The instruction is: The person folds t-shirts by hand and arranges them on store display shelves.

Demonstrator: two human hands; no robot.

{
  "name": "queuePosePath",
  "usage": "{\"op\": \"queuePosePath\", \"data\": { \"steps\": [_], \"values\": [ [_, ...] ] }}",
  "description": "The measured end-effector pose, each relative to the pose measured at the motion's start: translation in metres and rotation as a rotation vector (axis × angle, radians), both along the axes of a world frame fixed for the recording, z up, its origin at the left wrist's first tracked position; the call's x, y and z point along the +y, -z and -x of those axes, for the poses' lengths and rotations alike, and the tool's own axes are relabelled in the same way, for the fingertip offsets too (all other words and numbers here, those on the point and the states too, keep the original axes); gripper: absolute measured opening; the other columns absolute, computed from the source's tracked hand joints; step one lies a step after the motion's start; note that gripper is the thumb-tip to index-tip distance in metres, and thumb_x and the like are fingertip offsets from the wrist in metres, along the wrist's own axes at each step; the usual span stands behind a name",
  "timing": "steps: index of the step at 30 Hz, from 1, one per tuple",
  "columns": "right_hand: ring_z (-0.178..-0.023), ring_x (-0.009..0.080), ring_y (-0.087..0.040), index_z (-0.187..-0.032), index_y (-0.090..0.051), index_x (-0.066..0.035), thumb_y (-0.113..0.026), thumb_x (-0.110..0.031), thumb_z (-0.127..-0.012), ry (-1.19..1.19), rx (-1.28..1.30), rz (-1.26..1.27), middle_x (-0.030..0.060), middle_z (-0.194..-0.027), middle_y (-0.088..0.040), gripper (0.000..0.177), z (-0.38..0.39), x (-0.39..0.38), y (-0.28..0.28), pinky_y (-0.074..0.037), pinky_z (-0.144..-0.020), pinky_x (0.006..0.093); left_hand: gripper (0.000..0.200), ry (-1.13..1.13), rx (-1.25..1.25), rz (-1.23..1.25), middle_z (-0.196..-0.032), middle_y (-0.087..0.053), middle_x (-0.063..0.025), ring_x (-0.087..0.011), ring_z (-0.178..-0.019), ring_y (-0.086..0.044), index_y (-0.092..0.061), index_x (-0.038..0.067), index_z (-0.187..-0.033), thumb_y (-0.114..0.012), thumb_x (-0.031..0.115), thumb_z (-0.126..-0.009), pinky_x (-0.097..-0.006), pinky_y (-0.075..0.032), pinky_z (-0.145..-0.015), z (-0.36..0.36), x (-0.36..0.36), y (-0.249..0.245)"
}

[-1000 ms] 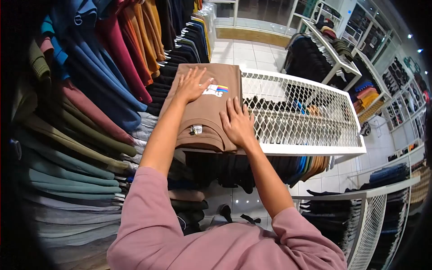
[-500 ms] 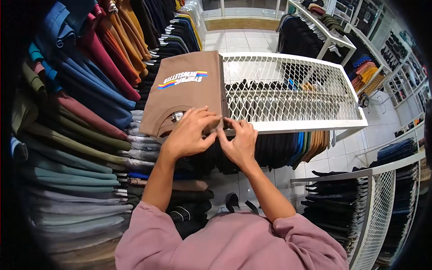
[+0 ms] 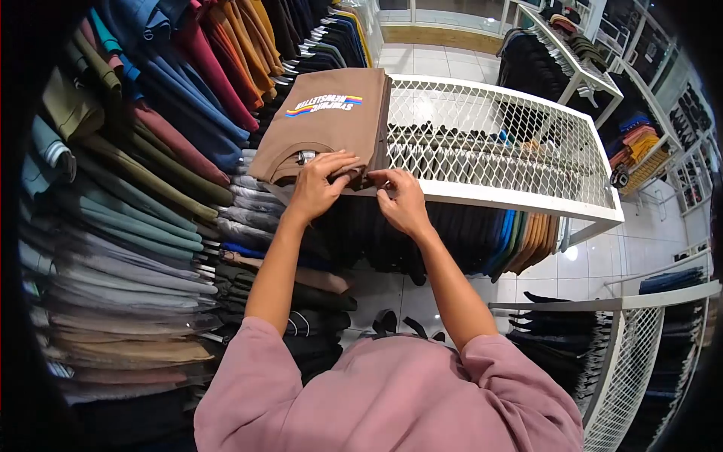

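Two hands are engaged at the near edge of a brown folded T-shirt (image 3: 324,128). The left hand (image 3: 320,188) is laid over the shirt's near edge with its fingers curled down, so that the near right corner of the fabric is pinched. The right hand (image 3: 404,202) is set just beside it, and its fingertips are closed on the same corner; the two sets of fingertips are nearly touching.

The T-shirt is laid flat on the left end of a white wire-mesh rack top (image 3: 497,139), with its right edge along the mesh and its neck toward the person. A multicoloured striped print (image 3: 325,104) is shown near the far edge of the shirt, its lettering upside down as seen from the head camera. A small neck label (image 3: 305,157) is visible just beside the left thumb.

Below the rack top, a row of hung garments (image 3: 520,245) is carried, mostly dark, with blue and tan pieces toward the right end. To the left, a dense row of hanging tops (image 3: 151,151) in blue, red, orange, olive and grey is arranged close against the rack. A second mesh rack (image 3: 625,369) is seen at lower right, well apart from the hands. Both forearms are bare, and pink sleeves (image 3: 392,399) are seen at the bottom of the view.
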State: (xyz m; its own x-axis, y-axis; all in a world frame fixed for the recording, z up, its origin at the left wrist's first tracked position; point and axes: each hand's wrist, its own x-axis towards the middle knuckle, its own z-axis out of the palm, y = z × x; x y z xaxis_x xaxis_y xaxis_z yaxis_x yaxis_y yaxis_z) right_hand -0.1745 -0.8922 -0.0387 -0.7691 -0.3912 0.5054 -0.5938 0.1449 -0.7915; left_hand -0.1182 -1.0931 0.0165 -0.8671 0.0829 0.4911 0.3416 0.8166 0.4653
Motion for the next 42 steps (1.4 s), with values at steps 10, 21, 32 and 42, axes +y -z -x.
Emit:
{"op": "queuePosePath", "data": {
  "steps": [10, 21, 32, 42],
  "values": [
    [-0.084, 0.0291, -0.066, -0.104, -0.074, -0.006, -0.071, -0.014, -0.083, -0.005, -0.019, -0.011, 0.0122, -0.09, -0.07, 0.022, 0.001, -0.002, -0.001, -0.053, -0.078, 0.0394, 0.029, -0.033, -0.26, -0.868, -0.086, -0.065, 0.0076, -0.0015, -0.082, -0.054, -0.075, -0.004, -0.1, -0.065, 0.024, -0.101, -0.0209, -0.045, -0.074, 0.014, -0.024, 0.014],
    [-0.088, 0.0348, -0.065, -0.117, -0.07, -0.013, -0.076, -0.007, -0.08, -0.025, 0.452, -0.167, 0.0155, -0.102, -0.061, 0.038, 0.015, -0.013, -0.032, -0.054, -0.08, 0.0419, 0.031, 0.005, -0.228, -0.884, -0.105, -0.071, -0.0003, -0.0046, -0.094, -0.06, -0.07, -0.005, -0.115, -0.059, 0.021, -0.105, -0.0238, -0.049, -0.086, 0.017, -0.019, 0.017],
    [-0.085, 0.0325, -0.068, -0.101, -0.078, -0.009, -0.081, -0.021, -0.081, -0.209, 0.175, -0.241, 0.0151, -0.096, -0.065, 0.023, 0.068, -0.044, -0.07, -0.054, -0.078, 0.0399, 0.026, 0.126, -0.148, -0.669, -0.112, -0.07, -0.003, -0.009, -0.102, -0.063, -0.067, -0.003, -0.118, -0.068, 0.012, -0.097, -0.0265, -0.05, -0.093, 0.008, -0.022, 0.008],
    [-0.087, 0.0309, -0.07, -0.109, -0.075, -0.015, -0.075, -0.014, -0.084, -0.184, 0.336, -0.475, 0.0108, -0.11, -0.065, 0.025, 0.045, -0.007, -0.05, -0.057, -0.08, 0.0405, 0.033, 0.1, -0.153, -0.943, -0.116, -0.072, -0.0073, -0.0117, -0.101, -0.064, -0.064, -0.006, -0.126, -0.068, 0.005, -0.095, -0.029, -0.051, -0.093, 0.035, -0.037, 0.023]
  ]
}}
